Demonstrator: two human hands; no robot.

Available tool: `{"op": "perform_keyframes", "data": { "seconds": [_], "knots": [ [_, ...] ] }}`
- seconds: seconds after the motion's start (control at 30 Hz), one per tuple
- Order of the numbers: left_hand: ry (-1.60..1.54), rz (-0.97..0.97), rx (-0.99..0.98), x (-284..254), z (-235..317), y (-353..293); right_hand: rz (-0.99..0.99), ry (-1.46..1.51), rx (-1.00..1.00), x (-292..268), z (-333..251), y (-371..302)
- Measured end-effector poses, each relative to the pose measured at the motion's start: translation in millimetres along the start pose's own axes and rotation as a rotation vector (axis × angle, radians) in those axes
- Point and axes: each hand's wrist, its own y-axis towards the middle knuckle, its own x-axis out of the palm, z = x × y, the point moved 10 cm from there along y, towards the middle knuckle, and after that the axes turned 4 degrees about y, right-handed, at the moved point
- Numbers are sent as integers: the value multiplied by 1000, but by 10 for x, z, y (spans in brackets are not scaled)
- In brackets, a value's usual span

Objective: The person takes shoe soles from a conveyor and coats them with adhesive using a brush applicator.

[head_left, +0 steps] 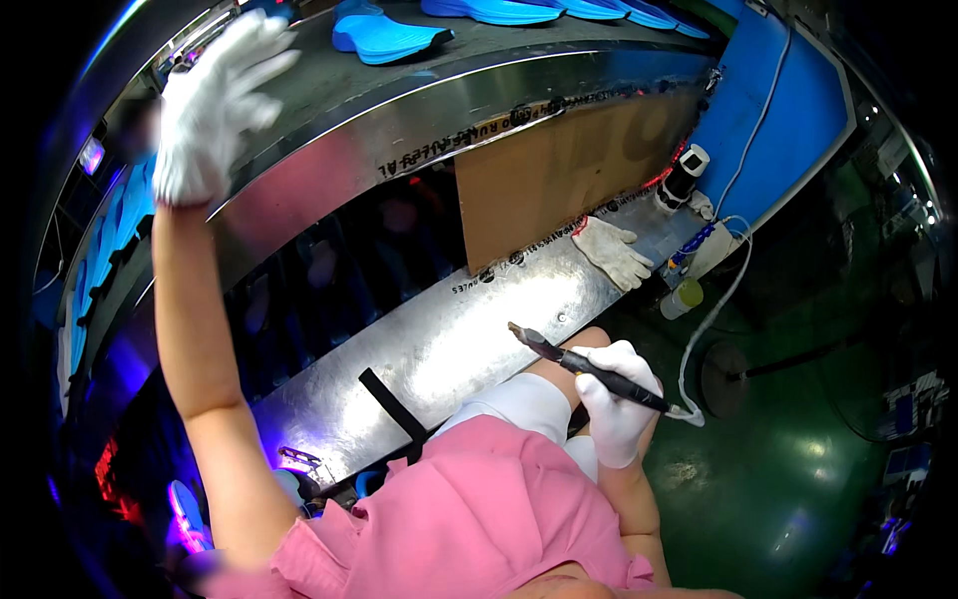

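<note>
My left hand (222,105), in a white glove, is raised over the edge of the dark conveyor belt (309,75) at the upper left. Its fingers are spread and nothing shows in them. To its right, a blue shoe sole (387,38) lies on the belt, with several more blue soles (499,10) farther along. White-gloved too, my right hand (619,399) is closed round a black pen-shaped corded tool (589,371) above my lap. The tool's brownish tip points up and left, toward the metal shelf (439,324), apart from any sole.
More blue soles (105,245) line the belt's left side. A spare white glove (611,253) lies on the shelf beside a cardboard sheet (564,180). A black-and-white bottle (685,175), a yellowish jar (683,299) and the tool's cable (711,324) are at the right. A black strap (391,401) crosses the shelf.
</note>
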Motion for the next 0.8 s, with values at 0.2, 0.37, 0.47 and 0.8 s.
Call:
{"op": "perform_keyframes", "data": {
  "seconds": [0.2, 0.37, 0.47, 0.8],
  "knots": [
    [262, -317, -384, 37, -829, -655, 56, 147, 165, -107, 225, -148],
    [-699, 206, -753, -194, -29, -1164, 318, 147, 345, -384, 566, -301],
    [-794, 295, -340, -190, 685, -1533, 375, 166, 461, -564, 821, -433],
    [-1267, -254, -108, 1875, 2564, -2954, 273, 44, 675, -261, 1615, -351]
  ]
}}
